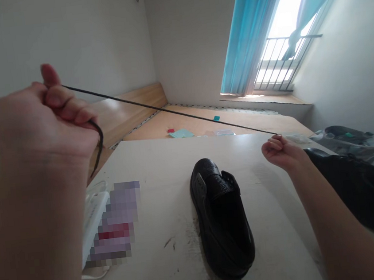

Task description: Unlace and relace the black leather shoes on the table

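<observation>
My left hand (44,121) is raised at the left and closed around a thin black shoelace (170,110), with a short end curling down below the fist. The lace runs taut across the view to my right hand (280,151), whose fingers pinch its other end above the far edge of the table. Below the lace, a black leather loafer (220,219) sits on the pale tabletop (167,173), toe toward me. Neither hand touches it. A second black shoe (356,193) lies at the right, partly behind my right forearm.
A white power strip (94,225) and a pixelated packet (115,223) lie at the table's left. A grey plastic bag (344,141) sits beyond the right shoe. Past the table's far edge are a wooden floor with scattered papers (181,134), and a railed window with blue curtains (249,35).
</observation>
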`<state>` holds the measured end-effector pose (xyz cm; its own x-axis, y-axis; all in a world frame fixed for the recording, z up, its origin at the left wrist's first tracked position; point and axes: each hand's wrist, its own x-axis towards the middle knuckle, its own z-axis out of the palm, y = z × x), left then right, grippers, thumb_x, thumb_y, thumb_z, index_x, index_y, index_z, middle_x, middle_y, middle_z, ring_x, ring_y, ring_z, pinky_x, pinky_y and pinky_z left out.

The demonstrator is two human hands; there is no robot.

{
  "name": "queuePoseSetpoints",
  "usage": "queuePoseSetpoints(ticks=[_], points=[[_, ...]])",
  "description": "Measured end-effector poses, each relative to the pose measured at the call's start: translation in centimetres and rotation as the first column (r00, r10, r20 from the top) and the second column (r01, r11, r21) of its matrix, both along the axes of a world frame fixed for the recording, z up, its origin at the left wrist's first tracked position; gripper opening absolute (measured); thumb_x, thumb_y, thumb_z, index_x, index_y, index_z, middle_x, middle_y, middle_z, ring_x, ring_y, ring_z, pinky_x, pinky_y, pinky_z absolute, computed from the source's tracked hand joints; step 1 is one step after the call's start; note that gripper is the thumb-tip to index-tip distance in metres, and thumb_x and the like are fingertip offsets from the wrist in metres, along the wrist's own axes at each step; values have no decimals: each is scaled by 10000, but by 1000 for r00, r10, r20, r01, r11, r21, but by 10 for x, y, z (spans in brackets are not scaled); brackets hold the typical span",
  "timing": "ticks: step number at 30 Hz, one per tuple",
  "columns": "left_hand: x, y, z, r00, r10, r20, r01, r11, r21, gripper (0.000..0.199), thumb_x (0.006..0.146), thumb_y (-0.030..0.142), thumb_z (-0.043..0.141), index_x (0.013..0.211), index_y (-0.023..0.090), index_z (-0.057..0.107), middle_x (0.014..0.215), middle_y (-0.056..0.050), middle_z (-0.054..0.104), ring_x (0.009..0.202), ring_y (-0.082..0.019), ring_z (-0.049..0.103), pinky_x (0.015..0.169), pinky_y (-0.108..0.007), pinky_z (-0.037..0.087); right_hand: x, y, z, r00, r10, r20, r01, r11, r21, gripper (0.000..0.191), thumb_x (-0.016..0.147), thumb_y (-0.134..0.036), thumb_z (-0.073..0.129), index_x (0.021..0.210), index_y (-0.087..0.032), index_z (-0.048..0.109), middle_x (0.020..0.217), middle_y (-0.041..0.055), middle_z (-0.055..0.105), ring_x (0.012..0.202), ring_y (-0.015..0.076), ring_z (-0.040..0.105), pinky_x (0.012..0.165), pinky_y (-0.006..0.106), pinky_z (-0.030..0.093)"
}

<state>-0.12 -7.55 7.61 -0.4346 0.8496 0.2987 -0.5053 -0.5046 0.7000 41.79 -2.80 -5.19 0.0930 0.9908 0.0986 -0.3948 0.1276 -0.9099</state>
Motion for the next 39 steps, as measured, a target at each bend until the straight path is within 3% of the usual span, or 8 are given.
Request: queuePoseSetpoints(ticks=[4, 9, 13, 16, 21, 26, 33, 39], points=[[20, 0, -3, 983, -62, -173, 54, 997, -56, 185, 810, 58, 395, 877, 151, 539, 528, 65, 230, 499, -94, 115, 434, -197, 179, -5, -1, -4, 987, 26, 156, -17, 998, -61, 137, 827, -294, 645, 768, -209, 556, 466, -118, 316, 395, 46, 306, 582, 196, 498], [73, -6, -34, 693, -429, -579, 322, 903, -284, 137, 740, 130, 582, 866, 101, 627, 616, 35, 443, 557, -74, 350, 526, -209, 268, -41, -13, -7, 886, 180, 428, -123, 980, -158, 258, 728, -299, 770, 917, -165, 658, 551, -55, 581, 530, 84, 552, 740, 290, 518], [112, -20, -76, -237, -407, -882, 36, 904, -426, 631, 818, 461, 562, 1326, 112, 429, 1204, -155, 602, 971, -273, 592, 768, -341, 447, -63, -26, -13, 738, 442, 510, -350, 897, -270, 401, 699, -357, 788, 1024, -141, 696, 1019, 112, 717, 1007, 220, 647, 904, 355, 482], [130, -28, -96, -467, -284, -837, -189, 957, -220, 625, 896, 478, 433, 1343, 44, 385, 1369, -255, 471, 1171, -342, 534, 900, -409, 454, -62, -30, -18, 676, 505, 536, -418, 863, -285, 508, 710, -433, 765, 1151, -209, 651, 1202, 94, 662, 1129, 223, 595, 923, 344, 471], [136, -27, -106, -352, -70, -933, 78, 991, -104, 543, 878, 318, 498, 1372, 160, 335, 1375, -147, 467, 1187, -280, 534, 966, -384, 451, -51, -28, -23, 585, 493, 644, -409, 865, -291, 363, 812, -516, 640, 790, -154, 658, 641, 21, 664, 591, 123, 612, 549, 242, 409], [140, -18, -117, -41, -125, -991, 133, 983, -130, 720, 842, 229, 488, 1437, 200, 83, 1350, -112, 484, 1079, -241, 593, 892, -373, 493, -57, -33, -20, 541, 519, 661, -432, 847, -311, 388, 824, -530, 607, 984, -179, 645, 895, 57, 702, 770, 157, 658, 628, 257, 454], [142, -16, -114, -236, -69, -969, 183, 976, -115, 254, 828, 151, 390, 793, 221, 631, 1036, -32, 580, 855, -189, 599, 789, -336, 490, -56, -31, -25, 468, 449, 761, -337, 887, -316, 332, 781, -489, 654, 847, -165, 621, 840, 72, 707, 803, 186, 636, 666, 294, 440], [142, -17, -114, -346, -39, -937, 117, 990, -84, 268, 837, 258, 462, 935, 188, 702, 1004, -76, 621, 969, -246, 574, 868, -386, 489, -59, -37, -21, 356, 493, 794, -414, 845, -339, 457, 866, -586, 490, 695, -169, 563, 614, 17, 605, 591, 132, 530, 575, 279, 383]])
